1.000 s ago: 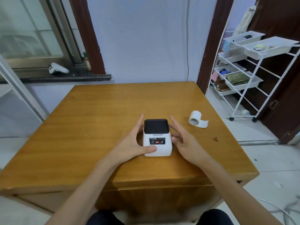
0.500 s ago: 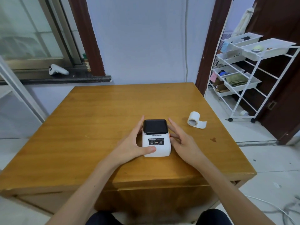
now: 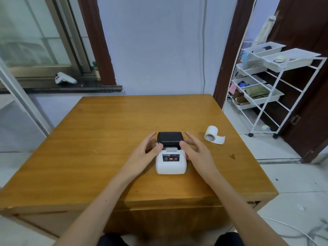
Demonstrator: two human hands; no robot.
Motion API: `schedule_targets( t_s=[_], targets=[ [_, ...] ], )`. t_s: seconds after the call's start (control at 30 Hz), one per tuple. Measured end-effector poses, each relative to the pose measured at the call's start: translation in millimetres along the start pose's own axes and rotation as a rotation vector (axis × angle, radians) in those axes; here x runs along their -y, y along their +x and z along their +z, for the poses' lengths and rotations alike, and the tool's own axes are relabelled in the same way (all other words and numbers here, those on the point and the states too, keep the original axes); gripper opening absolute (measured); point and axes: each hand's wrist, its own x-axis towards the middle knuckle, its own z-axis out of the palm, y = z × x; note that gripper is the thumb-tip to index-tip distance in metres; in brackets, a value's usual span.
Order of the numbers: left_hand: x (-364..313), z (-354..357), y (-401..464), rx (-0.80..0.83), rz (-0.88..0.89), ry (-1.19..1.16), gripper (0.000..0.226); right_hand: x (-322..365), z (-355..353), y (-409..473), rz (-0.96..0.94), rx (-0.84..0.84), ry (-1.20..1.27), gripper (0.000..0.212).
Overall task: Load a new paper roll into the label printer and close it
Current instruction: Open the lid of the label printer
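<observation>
A small white label printer with a black lid stands near the middle of the wooden table. The lid is lifted a little at its front edge, showing a narrow gap. My left hand lies against the printer's left side with its thumb on the lid's front left corner. My right hand lies on the right side with its thumb on the lid's front right corner. A white paper roll with a loose tail lies on the table to the right, apart from both hands.
A white wire rack with trays of small items stands on the floor to the right. A white game controller lies on the window sill at the back left. The table's near edge runs just below my forearms.
Both thumbs have moved up from the printer's body to the front corners of the black lid, and the lid's front edge has lifted slightly.
</observation>
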Motion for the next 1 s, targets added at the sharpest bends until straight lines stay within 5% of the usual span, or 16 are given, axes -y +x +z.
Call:
schedule_targets(
  t_s=[0.3, 0.43, 0.87, 1.0],
  targets=[
    [-1.1, -1.6, -2.4, 0.033, 0.020, 0.005, 0.115, 27.0, 2.6, 27.0, 0.156, 0.094, -0.049, 0.058],
    [-2.9, -0.8, -3.2, 0.046, 0.031, -0.007, 0.111, 36.9, 3.3, 34.4, 0.236, 0.119, -0.046, 0.057],
    [-3.4, -1.0, -3.8, 0.027, 0.037, 0.012, 0.106, 41.3, 16.8, 52.1, 0.310, 0.022, -0.202, 0.117],
    [-3.9, -1.0, -4.3, 0.024, 0.034, 0.010, 0.107, 40.3, 11.5, 42.9, 0.301, 0.023, -0.060, 0.097]
  ],
)
